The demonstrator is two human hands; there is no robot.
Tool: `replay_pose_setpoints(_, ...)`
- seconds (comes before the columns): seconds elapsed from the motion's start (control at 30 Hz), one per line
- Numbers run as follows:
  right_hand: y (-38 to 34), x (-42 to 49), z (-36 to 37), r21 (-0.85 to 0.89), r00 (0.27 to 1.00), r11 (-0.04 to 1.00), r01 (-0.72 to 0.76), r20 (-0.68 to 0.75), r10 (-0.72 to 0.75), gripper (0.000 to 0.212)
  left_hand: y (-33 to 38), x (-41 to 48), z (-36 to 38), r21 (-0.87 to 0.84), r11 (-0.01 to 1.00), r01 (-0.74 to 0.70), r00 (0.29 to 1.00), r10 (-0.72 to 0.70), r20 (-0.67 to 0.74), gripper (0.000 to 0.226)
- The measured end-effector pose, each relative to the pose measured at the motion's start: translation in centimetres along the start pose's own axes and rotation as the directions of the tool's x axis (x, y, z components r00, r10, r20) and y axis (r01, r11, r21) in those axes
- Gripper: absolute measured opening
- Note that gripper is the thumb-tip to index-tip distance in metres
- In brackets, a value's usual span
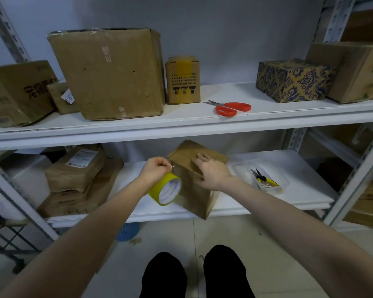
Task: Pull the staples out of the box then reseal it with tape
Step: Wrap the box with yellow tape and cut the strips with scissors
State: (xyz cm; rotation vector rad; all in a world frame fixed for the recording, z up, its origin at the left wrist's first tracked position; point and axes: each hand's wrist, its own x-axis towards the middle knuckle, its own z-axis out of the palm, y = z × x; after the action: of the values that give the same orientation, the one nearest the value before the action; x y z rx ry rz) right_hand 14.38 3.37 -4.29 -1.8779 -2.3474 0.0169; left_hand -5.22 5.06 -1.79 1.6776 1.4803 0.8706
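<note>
Item: left hand (155, 168), fingers curled, pinching what appeared to be the free end of the tape at the upper left corner of the box (195, 196). The tape roll (165, 191), yellow-cored, hung just under that hand against the box's left side. Right hand (211, 171): fingers straight and spread, pressing flat on the box's top, gripping nothing. The box stood upright at the front edge of the lower shelf (299, 190), turned at an angle, with its near bottom corner seemingly past that edge. Whether any staples remained in the flaps could not be told. Beside the box, toward the shelf's right end: a clear tray (284, 182) holding pliers (264, 180). On the upper shelf (289, 110), near its front edge: red-handled scissors (232, 107). Hazards noted, as judgement: a sideways pull on the strip could slide or tip the box off the front edge, given only downward pressure from one palm; the hanging roll could swing and let the strip fold onto itself or land crooked; cutting would need the scissors, well apart from both hands, so one hand would have to let go.
</note>
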Motion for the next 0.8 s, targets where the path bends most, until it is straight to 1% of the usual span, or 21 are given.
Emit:
replay_pose_setpoints(0.1, 1.8, -0.4, -0.8, 0.001, 0.996, 0.998, 0.061, 0.064, -0.061, 0.072, -0.1, 0.3, 0.4, -0.002, 1.000, 0.022, 0.997, -0.022, -0.071, 0.028)
replay_pose_setpoints(0.23, 1.7, -1.0, -1.2, 0.018, 0.994, 0.999, 0.043, 0.104, -0.044, 0.072, 0.4, 0.1, 1.3, -0.017, 1.000, 0.019, 0.996, -0.021, -0.090, 0.029)
replay_pose_setpoints(0.27, 1.3, -1.2, -1.4, 0.044, 0.994, 0.998, 0.043, 0.096, -0.047, 0.070, 0.5, -0.1, 1.4, -0.023, 1.000, 0.020, 0.996, -0.022, -0.084, 0.029)
replay_pose_setpoints(0.3, 0.7, -1.4, -1.6, 0.096, 0.997, 0.994, 0.048, 0.051, -0.053, 0.066, 0.6, -0.2, 1.5, -0.026, 0.999, 0.026, 0.997, -0.028, -0.078, 0.029)
replay_pose_setpoints(0.33, 0.2, -1.5, -1.8, 0.170, 0.998, 0.984, 0.057, -0.033, -0.052, 0.058, 0.6, -0.4, 1.6, -0.032, 0.999, 0.027, 0.997, -0.029, -0.075, 0.029)
replay_pose_setpoints(0.4, -1.3, -1.7, -2.2, 0.347, 0.974, 0.935, 0.068, -0.226, 0.014, 0.036, 0.6, -0.5, 1.7, -0.041, 0.999, 0.025, 0.996, -0.028, -0.081, 0.028)
replay_pose_setpoints(0.43, -2.1, -1.7, -2.4, 0.439, 0.961, 0.896, 0.060, -0.269, 0.067, 0.026, 0.6, -0.6, 1.8, -0.043, 0.999, 0.023, 0.996, -0.026, -0.085, 0.028)
replay_pose_setpoints(0.47, -2.8, -1.6, -2.5, 0.516, 0.956, 0.856, 0.045, -0.272, 0.114, 0.020, 0.6, -0.7, 1.7, -0.046, 0.999, 0.017, 0.996, -0.021, -0.086, 0.028)
replay_pose_setpoints(0.5, -3.2, -1.5, -2.5, 0.566, 0.956, 0.824, 0.021, -0.253, 0.149, 0.020, 0.6, -0.7, 1.7, -0.051, 0.999, 0.014, 0.996, -0.018, -0.083, 0.027)
replay_pose_setpoints(0.6, -3.9, -1.0, -2.0, 0.661, 0.959, 0.751, -0.003, -0.210, 0.189, 0.018, 0.7, -1.2, 1.7, -0.095, 0.995, 0.000, 0.997, -0.007, -0.075, 0.026)
replay_pose_setpoints(0.7, -3.8, -0.7, -1.6, 0.732, 0.960, 0.681, 0.018, -0.202, 0.192, 0.024, 0.8, -1.7, 1.6, -0.157, 0.987, -0.028, 0.998, 0.019, -0.059, 0.023)
replay_pose_setpoints(0.8, -3.2, -0.6, -1.9, 0.783, 0.954, 0.621, -0.015, -0.175, 0.244, 0.028, 1.3, -2.5, 1.5, -0.193, 0.980, -0.045, 0.999, 0.045, -0.004, 0.009)
